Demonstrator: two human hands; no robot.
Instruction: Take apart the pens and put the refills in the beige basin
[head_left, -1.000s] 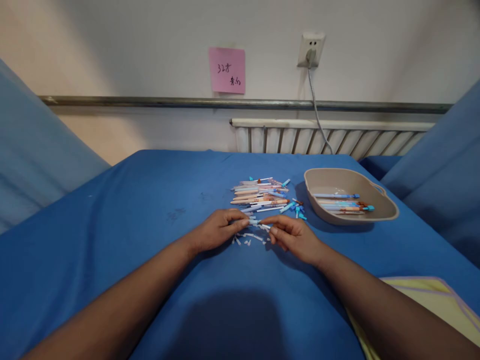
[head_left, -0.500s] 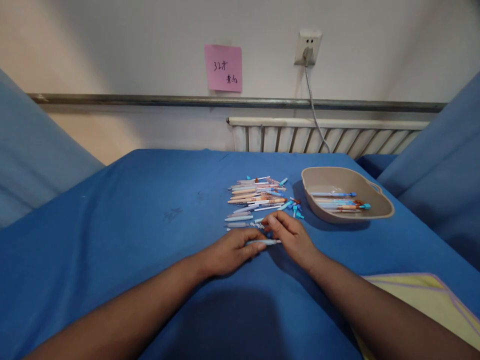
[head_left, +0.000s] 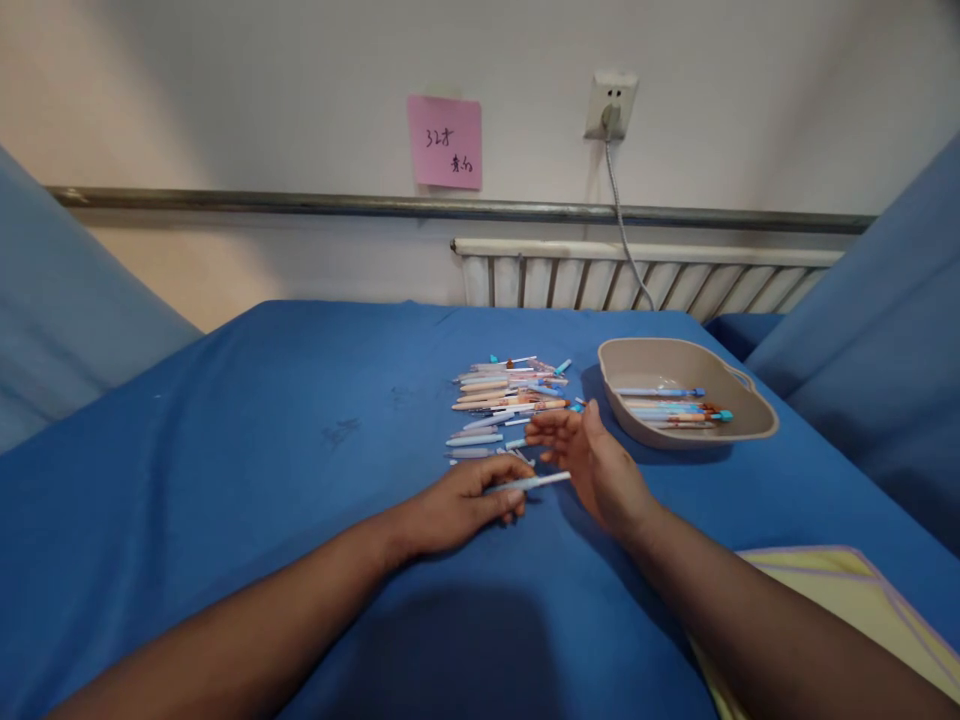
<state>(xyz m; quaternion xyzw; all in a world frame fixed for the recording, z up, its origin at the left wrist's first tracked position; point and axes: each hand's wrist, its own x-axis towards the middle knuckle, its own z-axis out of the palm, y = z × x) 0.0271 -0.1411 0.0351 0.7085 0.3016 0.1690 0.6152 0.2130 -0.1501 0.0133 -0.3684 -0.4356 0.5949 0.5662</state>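
My left hand is closed around a pale pen barrel, pinched between thumb and fingers. A thin white refill sticks out of the barrel's right end towards my other palm. My right hand is open, its fingers apart and thumb raised, close beside the refill's tip; whether the palm touches it I cannot tell. Just beyond both hands lie rows of loose pen parts, with beige, pale blue and pinkish barrels and white refills. Small pieces near the fingers are partly hidden by my hands.
To the right stands a beige plastic basket holding several pens with blue and brown ends. A yellow cloth lies at the lower right. Blue sheeting covers the surface. Behind it are a radiator and a plugged-in cable.
My right hand has opened and turned its palm towards the pen. More white now shows at the barrel's right end. My left hand keeps its hold. The view has shifted slightly.
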